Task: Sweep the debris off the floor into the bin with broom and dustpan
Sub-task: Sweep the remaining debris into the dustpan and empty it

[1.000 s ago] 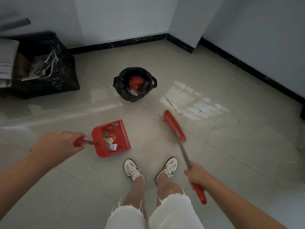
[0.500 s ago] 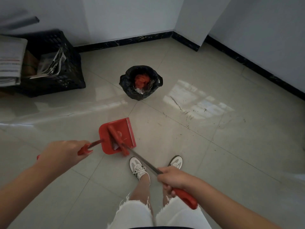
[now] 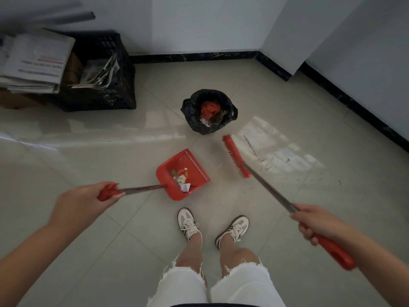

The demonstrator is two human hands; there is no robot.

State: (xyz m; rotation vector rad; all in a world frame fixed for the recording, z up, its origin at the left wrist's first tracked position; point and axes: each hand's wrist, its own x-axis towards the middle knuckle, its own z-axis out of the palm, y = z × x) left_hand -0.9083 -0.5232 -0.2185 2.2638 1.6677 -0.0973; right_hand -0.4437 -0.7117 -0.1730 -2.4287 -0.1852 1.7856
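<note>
Gripping dustpan handle, left hand fingers clamped; right hand fingers clamped on broom; newspaper print unreadable

The room is dim and greyish, with a bright window glare on the glossy floor right of the bin. The broom is motion-blurred, and the wide lens bends walls at the edges.

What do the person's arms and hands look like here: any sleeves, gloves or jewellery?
Both forearms are bare with no sleeves in view. The left hand and right hand wear no gloves, and no watch, ring or bracelet shows. Both are slightly motion-blurred, so fine marks cannot be ruled out.
</note>
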